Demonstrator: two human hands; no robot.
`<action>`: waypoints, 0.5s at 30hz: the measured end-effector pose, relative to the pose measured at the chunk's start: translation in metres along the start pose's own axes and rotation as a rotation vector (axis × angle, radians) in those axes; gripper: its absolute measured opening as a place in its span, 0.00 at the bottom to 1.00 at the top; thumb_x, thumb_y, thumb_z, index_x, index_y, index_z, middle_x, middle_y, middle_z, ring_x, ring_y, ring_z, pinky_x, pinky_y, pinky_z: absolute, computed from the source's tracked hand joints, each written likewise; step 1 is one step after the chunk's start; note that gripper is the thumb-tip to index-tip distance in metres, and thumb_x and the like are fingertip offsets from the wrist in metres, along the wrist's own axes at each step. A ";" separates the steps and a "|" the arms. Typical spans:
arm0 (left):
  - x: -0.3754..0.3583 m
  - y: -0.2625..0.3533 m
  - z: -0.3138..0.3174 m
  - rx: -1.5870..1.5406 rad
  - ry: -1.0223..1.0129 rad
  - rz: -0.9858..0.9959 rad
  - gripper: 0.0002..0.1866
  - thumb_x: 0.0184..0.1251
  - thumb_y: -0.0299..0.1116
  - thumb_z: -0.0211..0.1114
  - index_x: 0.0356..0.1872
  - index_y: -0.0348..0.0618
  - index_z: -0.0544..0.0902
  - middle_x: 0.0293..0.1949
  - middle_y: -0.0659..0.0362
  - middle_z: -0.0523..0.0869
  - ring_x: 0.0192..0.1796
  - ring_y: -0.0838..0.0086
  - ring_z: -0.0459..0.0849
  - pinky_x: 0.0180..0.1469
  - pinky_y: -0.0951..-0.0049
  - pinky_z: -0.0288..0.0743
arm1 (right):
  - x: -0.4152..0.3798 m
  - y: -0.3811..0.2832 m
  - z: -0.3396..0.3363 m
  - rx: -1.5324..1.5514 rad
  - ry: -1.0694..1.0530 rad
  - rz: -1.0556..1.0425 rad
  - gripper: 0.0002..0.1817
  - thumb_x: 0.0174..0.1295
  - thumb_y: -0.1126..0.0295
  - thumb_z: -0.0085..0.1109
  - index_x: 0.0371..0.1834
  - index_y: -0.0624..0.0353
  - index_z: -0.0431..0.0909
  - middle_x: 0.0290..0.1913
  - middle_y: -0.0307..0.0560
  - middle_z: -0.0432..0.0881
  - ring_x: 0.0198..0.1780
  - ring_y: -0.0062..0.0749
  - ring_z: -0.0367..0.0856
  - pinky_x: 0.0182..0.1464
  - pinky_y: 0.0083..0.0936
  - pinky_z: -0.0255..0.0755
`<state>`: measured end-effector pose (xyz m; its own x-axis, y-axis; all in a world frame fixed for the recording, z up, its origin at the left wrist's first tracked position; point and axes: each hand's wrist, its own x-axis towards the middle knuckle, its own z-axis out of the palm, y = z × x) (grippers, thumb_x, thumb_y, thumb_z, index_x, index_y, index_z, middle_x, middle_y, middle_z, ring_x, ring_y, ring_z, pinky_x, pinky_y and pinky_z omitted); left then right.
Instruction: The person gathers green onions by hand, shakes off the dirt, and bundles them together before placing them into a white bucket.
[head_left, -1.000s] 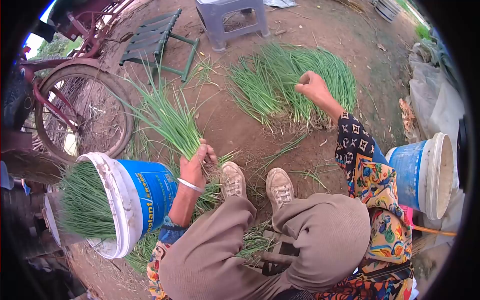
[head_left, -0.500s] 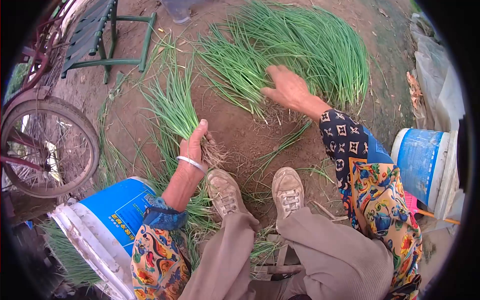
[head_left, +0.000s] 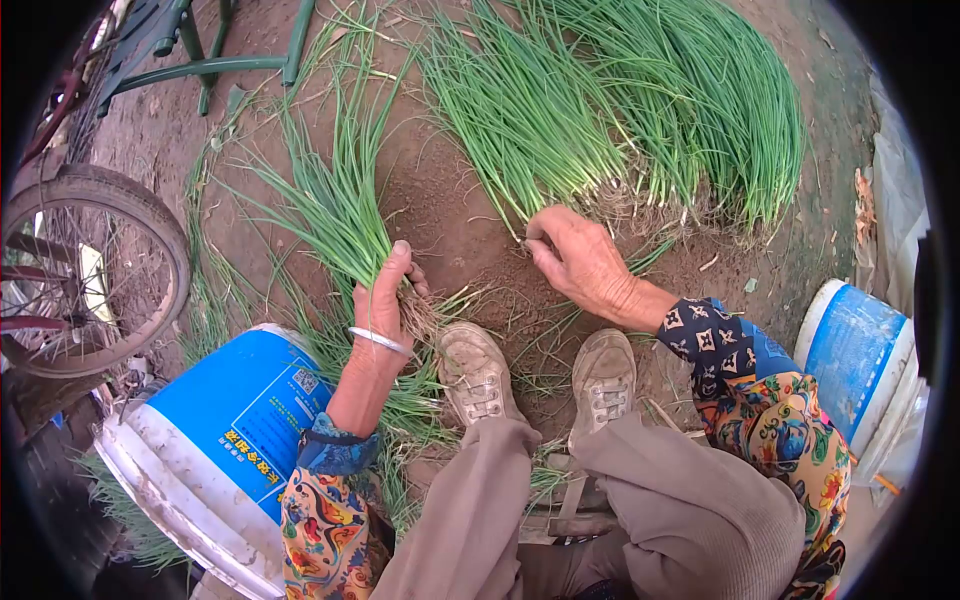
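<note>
A small bunch of thin scallions (head_left: pixel 350 215) is gripped in my left hand (head_left: pixel 385 295), closed around the base. Its green tops point away from me and its stringy roots (head_left: pixel 425 310) stick out by my shoe. My right hand (head_left: pixel 585 258) is bent at the near left edge of a large scallion pile (head_left: pixel 540 120), beside the root ends. Its thumb and forefinger are pressed together; what lies between them is too small to make out. Loose scallions (head_left: pixel 400 410) lie on the ground below my left wrist.
A blue and white bucket (head_left: pixel 235 410) lies tipped at my left, with another bucket (head_left: pixel 855 345) at right. A bicycle wheel (head_left: pixel 95 275) and a green folding stool (head_left: pixel 205 65) stand on the left. My shoes (head_left: pixel 475 370) rest on the soil between my hands.
My right hand has drawn back from over the pile toward me, and its fingers have curled together. My left hand keeps hold of its bunch. The view has shifted, bringing the pile closer.
</note>
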<state>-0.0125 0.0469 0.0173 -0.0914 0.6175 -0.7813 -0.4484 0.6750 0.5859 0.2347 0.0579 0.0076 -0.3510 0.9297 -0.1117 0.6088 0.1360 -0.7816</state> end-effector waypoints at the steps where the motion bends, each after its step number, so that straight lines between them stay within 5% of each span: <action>1: 0.003 -0.001 -0.002 0.006 0.007 0.007 0.14 0.61 0.40 0.69 0.31 0.45 0.74 0.26 0.61 0.77 0.25 0.77 0.76 0.25 0.77 0.72 | 0.006 0.003 -0.001 -0.014 0.063 -0.006 0.07 0.59 0.75 0.57 0.38 0.62 0.72 0.34 0.55 0.77 0.34 0.51 0.78 0.37 0.40 0.74; 8: 0.001 -0.004 0.009 0.043 -0.008 0.007 0.13 0.61 0.40 0.68 0.34 0.46 0.74 0.27 0.61 0.76 0.25 0.77 0.76 0.26 0.78 0.73 | 0.038 0.004 -0.003 -0.352 -0.048 0.132 0.10 0.55 0.70 0.60 0.35 0.63 0.74 0.35 0.57 0.78 0.36 0.53 0.80 0.40 0.45 0.75; 11: 0.002 -0.004 0.007 0.036 -0.025 0.001 0.12 0.61 0.39 0.68 0.34 0.46 0.74 0.27 0.62 0.76 0.26 0.77 0.76 0.26 0.78 0.73 | 0.048 0.003 -0.011 -0.181 -0.130 0.297 0.07 0.52 0.71 0.59 0.31 0.64 0.76 0.33 0.56 0.79 0.34 0.49 0.80 0.39 0.41 0.75; 15: 0.000 -0.002 0.008 0.045 -0.008 0.010 0.12 0.62 0.39 0.68 0.33 0.45 0.74 0.27 0.61 0.77 0.26 0.77 0.76 0.26 0.79 0.73 | 0.044 0.004 -0.021 -0.028 0.097 0.292 0.06 0.51 0.73 0.55 0.30 0.64 0.76 0.31 0.52 0.78 0.30 0.42 0.78 0.38 0.36 0.74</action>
<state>-0.0042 0.0493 0.0177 -0.0887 0.6275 -0.7735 -0.4068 0.6860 0.6032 0.2368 0.1068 0.0120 -0.0890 0.9590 -0.2690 0.6941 -0.1339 -0.7073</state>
